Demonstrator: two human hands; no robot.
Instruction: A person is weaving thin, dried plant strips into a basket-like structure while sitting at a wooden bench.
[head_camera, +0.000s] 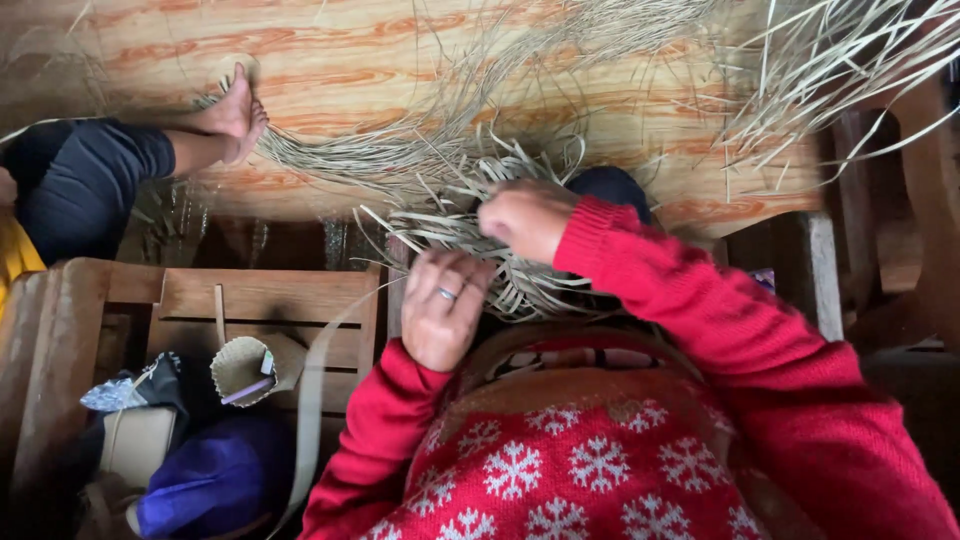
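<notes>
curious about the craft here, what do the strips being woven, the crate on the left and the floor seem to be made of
Woven strips: likely dried palm leaf or straw, being pale, flat, matte and springy. Crate: unfinished wood, with visible slats and dull grain. Floor: glossy orange wood-grain, possibly a printed vinyl sheet. The left hand and right hand grip the strips.

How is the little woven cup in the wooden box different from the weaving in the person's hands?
The small woven cup is finished, with a neat round rim; the weaving has loose strips sticking out everywhere. The cup sits untouched in the wooden box; the weaving is gripped by the left hand and right hand. Both are pale, dried strips.
</notes>
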